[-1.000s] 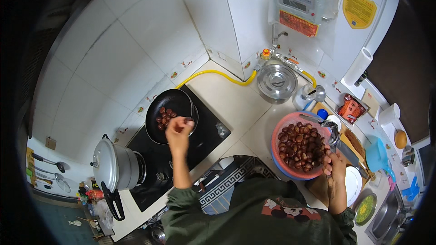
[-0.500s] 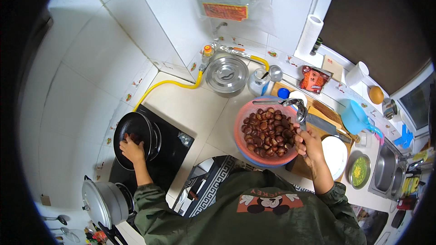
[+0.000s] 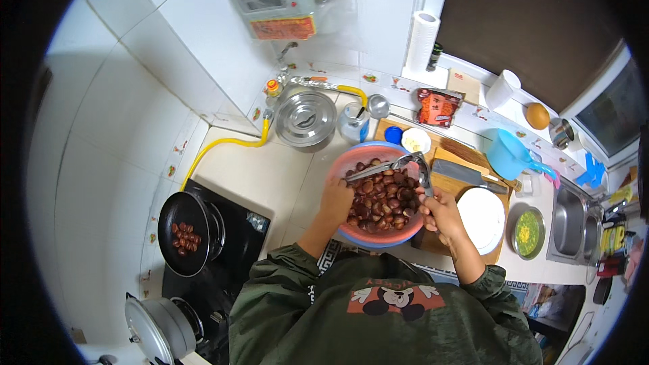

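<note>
A pink bowl (image 3: 351, 161) set in a blue basin holds many brown chestnuts (image 3: 383, 201) on the counter in front of me. My left hand (image 3: 337, 201) reaches into the bowl's left side among the chestnuts; whether it grips one is hidden. My right hand (image 3: 438, 211) grips the handles of a metal clamp tool (image 3: 394, 165) that lies across the top of the bowl. At far left a black frying pan (image 3: 184, 232) with several chestnuts sits on the black stove.
A steel pot with lid (image 3: 305, 119) stands behind the bowl. A wooden cutting board (image 3: 460, 162) with a cleaver (image 3: 468, 175) and a white plate (image 3: 481, 219) lie to the right, then a green dish (image 3: 527, 232) and the sink (image 3: 573, 224). A lidded pot (image 3: 158, 327) sits at lower left.
My left hand has left the frying pan and come over into the chestnut bowl. The view has swung right, so the bowl is now central.
</note>
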Tool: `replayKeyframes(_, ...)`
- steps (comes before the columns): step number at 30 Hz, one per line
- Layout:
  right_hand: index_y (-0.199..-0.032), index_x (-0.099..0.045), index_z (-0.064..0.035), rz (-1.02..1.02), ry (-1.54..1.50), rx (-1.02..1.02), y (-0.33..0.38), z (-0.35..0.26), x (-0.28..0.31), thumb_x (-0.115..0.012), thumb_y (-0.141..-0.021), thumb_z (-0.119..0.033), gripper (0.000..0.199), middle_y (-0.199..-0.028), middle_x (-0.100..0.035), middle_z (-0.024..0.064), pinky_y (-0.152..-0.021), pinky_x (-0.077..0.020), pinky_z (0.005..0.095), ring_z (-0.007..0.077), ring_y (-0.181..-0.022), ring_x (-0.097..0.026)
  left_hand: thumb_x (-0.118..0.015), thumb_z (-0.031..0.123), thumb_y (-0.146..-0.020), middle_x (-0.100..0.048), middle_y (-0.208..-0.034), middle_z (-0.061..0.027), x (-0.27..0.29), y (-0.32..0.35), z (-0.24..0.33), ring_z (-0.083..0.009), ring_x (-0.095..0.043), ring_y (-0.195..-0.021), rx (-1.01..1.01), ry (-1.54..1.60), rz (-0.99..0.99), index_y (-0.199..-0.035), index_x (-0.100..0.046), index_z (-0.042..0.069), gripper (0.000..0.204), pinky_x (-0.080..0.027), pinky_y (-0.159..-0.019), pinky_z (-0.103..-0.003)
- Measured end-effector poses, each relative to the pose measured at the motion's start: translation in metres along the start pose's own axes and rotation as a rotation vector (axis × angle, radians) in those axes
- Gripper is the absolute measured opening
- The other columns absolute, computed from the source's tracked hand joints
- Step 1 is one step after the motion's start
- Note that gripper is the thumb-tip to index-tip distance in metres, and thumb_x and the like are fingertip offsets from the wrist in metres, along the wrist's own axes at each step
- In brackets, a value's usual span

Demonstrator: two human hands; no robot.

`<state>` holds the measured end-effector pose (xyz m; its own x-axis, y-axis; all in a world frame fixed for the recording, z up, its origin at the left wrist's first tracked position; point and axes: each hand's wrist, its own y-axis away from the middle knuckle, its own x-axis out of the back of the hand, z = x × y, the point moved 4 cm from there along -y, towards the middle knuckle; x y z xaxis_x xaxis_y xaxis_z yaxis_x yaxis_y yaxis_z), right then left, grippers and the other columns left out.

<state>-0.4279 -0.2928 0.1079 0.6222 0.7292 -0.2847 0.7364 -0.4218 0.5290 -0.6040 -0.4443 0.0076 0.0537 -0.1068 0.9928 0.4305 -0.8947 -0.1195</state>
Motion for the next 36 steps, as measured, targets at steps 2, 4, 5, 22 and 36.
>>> replayKeyframes(2, -0.105, -0.052, -0.0033, -0.006, 0.058, 0.012, -0.002, -0.001, 0.005, -0.050, -0.086, -0.009, 0.019, -0.061, -0.043, -0.0016, -0.036, -0.0203, 0.0193, 0.0049, -0.042, -0.032, -0.061, 0.009, -0.064, -0.058, -0.082, -0.0099, -0.002, -0.005, 0.004, -0.0258, -0.054, -0.087, -0.012, -0.016, 0.067, -0.075, -0.061, 0.006, 0.012, -0.042, -0.076, -0.039)
replayKeyframes(4, -0.104, -0.052, -0.0030, 0.023, 0.182, 0.032, -0.001, -0.008, 0.009, -0.052, -0.086, -0.010, 0.020, -0.060, -0.042, -0.0021, -0.036, -0.0211, 0.0197, 0.0045, -0.042, -0.032, -0.060, 0.009, -0.065, -0.058, -0.082, -0.0106, 0.003, -0.005, 0.007, -0.0261, -0.055, -0.084, 0.001, 0.076, 0.215, -0.077, -0.061, 0.006, 0.012, -0.042, -0.075, -0.039)
replayKeyframes(5, -0.104, -0.052, -0.0028, 0.035, 0.242, 0.046, -0.001, -0.014, 0.011, -0.053, -0.085, -0.010, 0.020, -0.060, -0.041, -0.0023, -0.036, -0.0215, 0.0200, 0.0043, -0.042, -0.031, -0.060, 0.007, -0.066, -0.059, -0.083, -0.0117, 0.004, -0.005, 0.007, -0.0276, -0.056, -0.083, 0.010, 0.116, 0.147, -0.080, -0.062, 0.005, 0.015, -0.043, -0.074, -0.040)
replayKeyframes(22, -0.094, -0.059, 0.0050, -0.207, 1.594, 0.281, -0.021, -0.090, -0.034, -0.060, -0.080, -0.021, 0.030, -0.087, -0.061, 0.0251, -0.074, -0.0461, 0.0431, 0.0386, -0.084, -0.059, -0.061, 0.001, -0.081, -0.059, -0.102, -0.0121, 0.068, 0.002, 0.034, -0.0189, -0.061, -0.089, 0.495, 1.935, 0.362, -0.110, -0.054, -0.007, 0.031, -0.052, -0.078, -0.027)
replayKeyframes(36, -0.084, -0.065, 0.0017, -0.395, 1.976, 0.294, -0.003, -0.094, -0.103, -0.064, -0.069, -0.007, 0.017, -0.084, -0.064, 0.0198, -0.067, -0.0516, 0.0407, 0.0324, -0.082, -0.064, -0.076, 0.012, -0.065, -0.044, -0.115, -0.0169, 0.083, -0.004, 0.066, -0.0331, -0.050, -0.098, 0.352, 0.779, 0.663, -0.090, -0.060, 0.003, 0.031, -0.044, -0.081, -0.040)
